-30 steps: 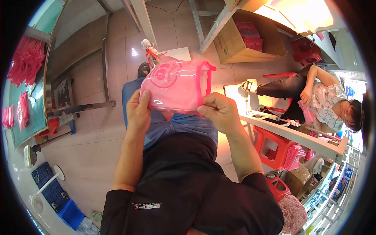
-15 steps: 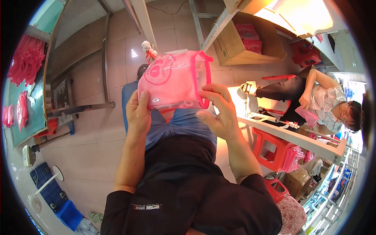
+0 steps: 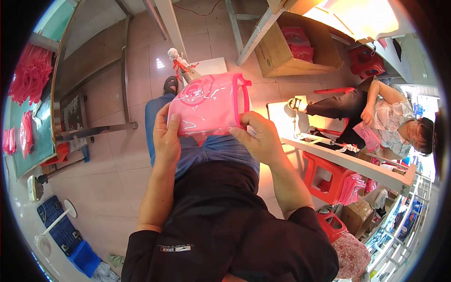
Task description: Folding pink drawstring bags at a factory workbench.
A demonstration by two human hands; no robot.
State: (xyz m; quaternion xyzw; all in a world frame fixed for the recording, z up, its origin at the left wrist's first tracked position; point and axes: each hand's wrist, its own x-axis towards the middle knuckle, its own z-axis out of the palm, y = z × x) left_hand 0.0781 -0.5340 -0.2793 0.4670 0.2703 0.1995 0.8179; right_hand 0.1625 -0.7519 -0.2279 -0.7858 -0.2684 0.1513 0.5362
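A glossy pink plastic pouch [image 3: 209, 105] with a darker pink bound edge along its right end is held up over my lap. A round printed design shows on its upper left face. My left hand [image 3: 167, 129] grips the pouch's lower left corner, thumb on the near face and fingers behind. At the lower right corner, by the bound edge, my right hand [image 3: 256, 136] pinches the pouch between thumb and fingers. Just beyond the pouch stands a post topped with white wrapping and red ties [image 3: 176, 58].
A cardboard box [image 3: 300, 66] at the far right holds pink pouches. Right of me, another person [image 3: 390, 117] sits holding a pink piece. Red stools [image 3: 324, 176] with stacked pink pieces stand nearer. At left, a table [image 3: 40, 136] bears bundles of pink pieces.
The pouch has come down slightly and its face has flattened. My right hand, whose thumb was apart from the pouch, has closed on its lower right corner.
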